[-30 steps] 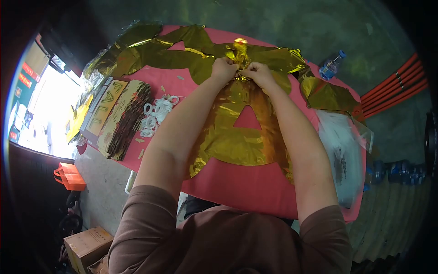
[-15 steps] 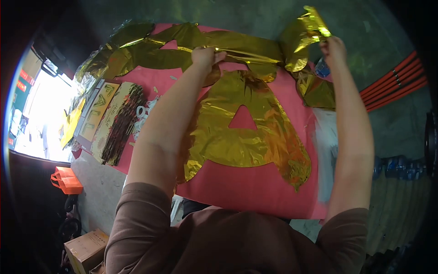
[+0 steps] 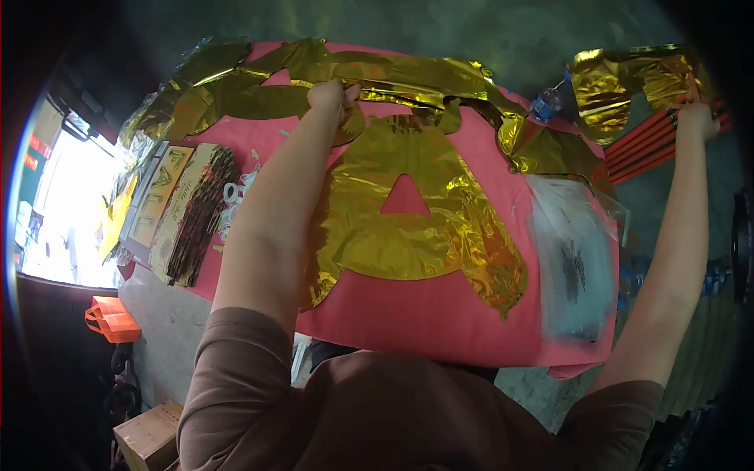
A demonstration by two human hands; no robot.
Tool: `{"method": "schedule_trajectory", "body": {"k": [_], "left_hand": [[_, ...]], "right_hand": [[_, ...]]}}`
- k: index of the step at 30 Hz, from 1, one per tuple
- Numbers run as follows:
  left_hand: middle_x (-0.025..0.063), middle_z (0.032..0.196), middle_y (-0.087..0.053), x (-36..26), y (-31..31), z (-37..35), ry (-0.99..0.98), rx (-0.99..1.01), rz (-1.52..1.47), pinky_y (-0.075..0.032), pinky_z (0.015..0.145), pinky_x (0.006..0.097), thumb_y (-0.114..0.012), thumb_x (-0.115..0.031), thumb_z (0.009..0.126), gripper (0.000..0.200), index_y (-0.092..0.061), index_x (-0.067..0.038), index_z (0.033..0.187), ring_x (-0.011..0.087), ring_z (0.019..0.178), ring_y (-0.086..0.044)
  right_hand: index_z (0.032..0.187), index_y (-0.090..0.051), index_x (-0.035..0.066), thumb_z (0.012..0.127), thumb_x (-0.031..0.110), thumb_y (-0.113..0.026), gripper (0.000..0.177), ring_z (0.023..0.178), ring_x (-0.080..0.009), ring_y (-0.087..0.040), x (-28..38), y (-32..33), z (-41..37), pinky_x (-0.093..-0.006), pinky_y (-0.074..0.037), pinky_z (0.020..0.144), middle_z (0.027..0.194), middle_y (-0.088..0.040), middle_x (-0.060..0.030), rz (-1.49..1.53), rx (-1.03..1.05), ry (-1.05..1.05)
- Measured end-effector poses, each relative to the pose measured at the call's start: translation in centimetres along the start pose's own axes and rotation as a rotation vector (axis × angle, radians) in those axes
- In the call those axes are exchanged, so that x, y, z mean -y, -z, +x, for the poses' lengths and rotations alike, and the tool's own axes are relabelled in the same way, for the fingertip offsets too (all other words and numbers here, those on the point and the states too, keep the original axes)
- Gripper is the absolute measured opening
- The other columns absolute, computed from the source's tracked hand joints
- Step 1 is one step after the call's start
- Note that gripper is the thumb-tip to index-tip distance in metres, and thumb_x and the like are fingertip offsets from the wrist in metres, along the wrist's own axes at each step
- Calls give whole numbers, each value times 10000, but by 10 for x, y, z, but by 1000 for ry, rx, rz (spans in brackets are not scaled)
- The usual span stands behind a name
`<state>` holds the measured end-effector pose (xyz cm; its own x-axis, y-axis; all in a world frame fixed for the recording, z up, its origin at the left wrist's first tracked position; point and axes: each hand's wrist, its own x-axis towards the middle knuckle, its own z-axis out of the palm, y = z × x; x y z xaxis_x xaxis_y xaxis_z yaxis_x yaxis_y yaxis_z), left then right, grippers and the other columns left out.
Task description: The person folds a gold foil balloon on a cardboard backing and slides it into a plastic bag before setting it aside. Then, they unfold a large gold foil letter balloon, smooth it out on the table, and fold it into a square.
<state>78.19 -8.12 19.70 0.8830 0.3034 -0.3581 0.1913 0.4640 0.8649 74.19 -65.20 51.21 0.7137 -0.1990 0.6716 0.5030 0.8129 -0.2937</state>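
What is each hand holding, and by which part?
Right hand grips a gold foil balloon by its right end, up off the table. Left hand rests on the foil heap at the table's far edge; grip cannot be told.

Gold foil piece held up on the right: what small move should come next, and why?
Probably lower the right hand and lay the gold foil piece flat on the pink table. It hangs crumpled in the air beyond the table's right edge, apart from the foil pile under the left hand.
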Motion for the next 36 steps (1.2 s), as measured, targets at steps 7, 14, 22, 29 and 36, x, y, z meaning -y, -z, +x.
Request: {"method": "schedule_trajectory", "body": {"k": [7, 14, 22, 29, 36], "left_hand": [[104, 902, -599, -6, 4, -60, -218, 257, 507, -464, 581, 294, -526, -161, 882, 284, -514, -19, 1127, 162, 722, -592], [184, 1295, -451, 50, 66, -153, -1047, 733, 1519, -344, 976, 450, -517, -366, 864, 478, -479, -101, 1261, 318, 1206, -418], [159, 1451, -255, 62, 42, -190, -952, 660, 1698, -164, 1076, 536, -454, -435, 889, 569, -349, -149, 1370, 369, 1346, -205], [157, 1392, -321, 50, 69, -186, -994, 705, 1540, -211, 1051, 553, -504, -401, 871, 536, -408, -118, 1316, 356, 1329, -234], [153, 1377, -354, 54, 73, -183, -1013, 650, 1529, -207, 1057, 540, -504, -405, 870, 528, -427, -118, 1306, 338, 1329, -246]], "right_hand": [[1098, -440, 13, 962, 180, -441, 215, 626, -109, -481, -115, -80, -83, -226, -355, 573, 1013, -627, -111, -1307, 35, -14], [1140, -470, 24, 954, 166, -423, 238, 651, -74, -487, -146, -73, -147, -183, -355, 574, 1038, -640, -145, -1422, 453, -84], [966, -460, 37, 788, -117, -431, 237, 969, -185, -597, -182, -133, -305, -290, -471, 811, 1097, -612, -107, -1297, 828, -101], [959, -495, 16, 728, -100, -546, 263, 989, -255, -619, -159, -122, -394, -300, -493, 798, 1163, -588, -171, -1454, 962, -602], [1035, -611, 14, 805, -14, -525, 247, 810, -208, -651, -150, -156, -360, -292, -498, 654, 969, -662, -121, -1484, 879, -1446]]}}
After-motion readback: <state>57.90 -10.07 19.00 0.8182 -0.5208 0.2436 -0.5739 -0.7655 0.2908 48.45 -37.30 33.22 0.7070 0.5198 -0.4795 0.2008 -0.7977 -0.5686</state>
